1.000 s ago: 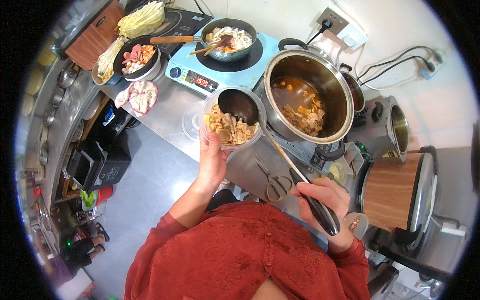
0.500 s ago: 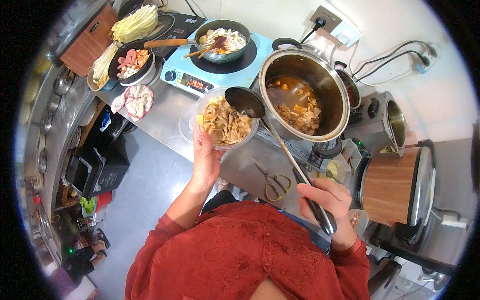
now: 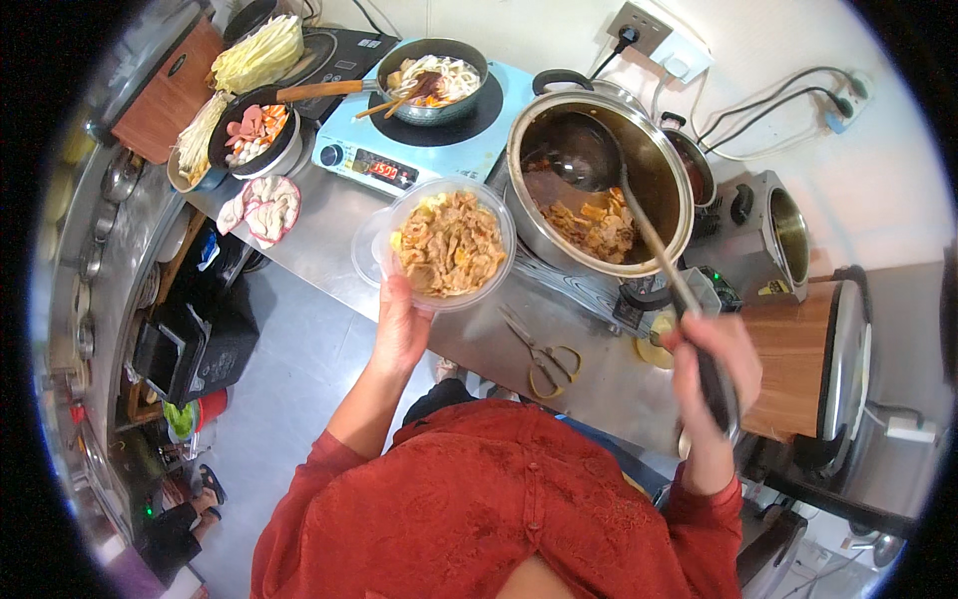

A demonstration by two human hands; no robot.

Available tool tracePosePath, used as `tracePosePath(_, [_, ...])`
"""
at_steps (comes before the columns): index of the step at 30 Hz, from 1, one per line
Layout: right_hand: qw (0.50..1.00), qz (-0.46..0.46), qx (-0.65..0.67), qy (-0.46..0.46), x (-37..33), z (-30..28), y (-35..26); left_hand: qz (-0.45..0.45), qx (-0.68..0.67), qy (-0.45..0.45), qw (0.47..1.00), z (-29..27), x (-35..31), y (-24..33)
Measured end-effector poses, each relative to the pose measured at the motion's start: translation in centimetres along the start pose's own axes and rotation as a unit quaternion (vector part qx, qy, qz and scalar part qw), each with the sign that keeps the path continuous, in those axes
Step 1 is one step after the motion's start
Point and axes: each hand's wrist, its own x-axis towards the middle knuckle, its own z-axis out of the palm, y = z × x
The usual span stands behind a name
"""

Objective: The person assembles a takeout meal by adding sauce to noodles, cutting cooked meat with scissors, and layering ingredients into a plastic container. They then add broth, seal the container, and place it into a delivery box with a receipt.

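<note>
My left hand (image 3: 403,327) grips a clear round plastic bowl (image 3: 507,262) at its near side, thumb over the rim. Cooked sliced meat (image 3: 457,245) with some yellowish pieces fills it. My right hand (image 3: 714,374), slightly blurred, is closed round the black handle of a ladle (image 3: 654,240). The ladle's dark bowl dips inside the large steel pot (image 3: 689,195), at the far side. Brown broth and chunks of meat (image 3: 596,228) lie in the pot beneath it. A pair of scissors (image 3: 544,359) rests on the counter between my hands, touched by neither.
A light-blue induction cooker (image 3: 334,130) carries a pan (image 3: 482,97) of noodles and chopsticks. Further left are a small black pan (image 3: 222,150) of sausage and balls, cabbage (image 3: 257,55) and a crumpled cloth (image 3: 261,210). Right of the pot stand a steel appliance (image 3: 763,235) and a wood-grain cooker (image 3: 793,359).
The ladle has moved from over the plastic bowl's edge into the pot, its head going right and away. My right hand has shifted right. My left hand still holds the bowl.
</note>
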Motion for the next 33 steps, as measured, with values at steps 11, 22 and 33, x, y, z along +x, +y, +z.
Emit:
tracePosePath(11, [0.907,0.337,0.232,0.102,0.8,2.7,9.2,-0.055,-0.053,0.004,0.997,-0.9,-1.1,-0.1])
tracePosePath(22, [0.998,-0.049,-0.028,-0.041,-1.3,-0.6,-0.6,-0.056,0.011,0.083,0.995,-0.4,0.2,0.2])
tracePosePath(33, [0.956,0.2,0.161,0.14,0.6,2.3,4.5,-0.041,0.001,0.062,0.997,-0.9,0.6,0.3])
